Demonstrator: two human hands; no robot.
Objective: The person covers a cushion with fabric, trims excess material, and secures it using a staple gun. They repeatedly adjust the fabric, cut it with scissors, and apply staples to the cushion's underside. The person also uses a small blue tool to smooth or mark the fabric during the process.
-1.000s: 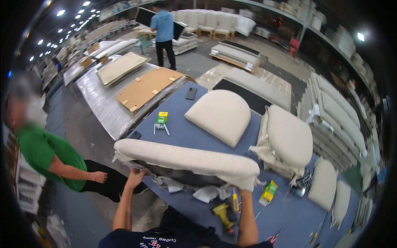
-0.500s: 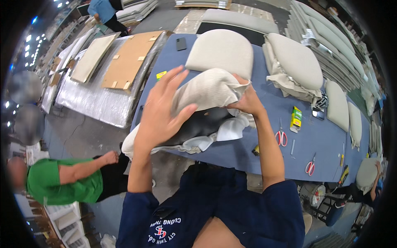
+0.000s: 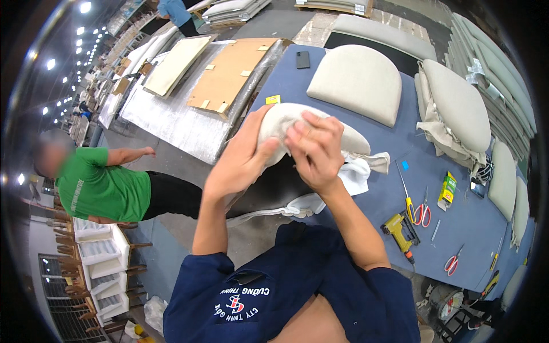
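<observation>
while half-open left hand [image 3: 237,166] clasps cushion [image 3: 355,139], curled right hand [image 3: 316,150] grips fabric [image 3: 277,124]; navy shirt [image 3: 369,303] bears red-and-white lettering [image 3: 234,304].

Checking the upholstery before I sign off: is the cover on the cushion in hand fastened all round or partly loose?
Partly loose: pale fabric and white cloth stick out past the dark underside. Under the right hand, cannot tell.

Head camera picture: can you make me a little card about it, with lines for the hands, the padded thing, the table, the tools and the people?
Left hand: holding one end of the cream padded piece
Right hand: bent fingers on its cloth; too blurred to tell if they pinch
Padded piece: tilted, dark underside showing
Table: blue
Tools: yellow power tool, yellow-handled screwdriver, two pairs of red-handled scissors
People: green shirt at left, light-blue shirt farther back
</observation>
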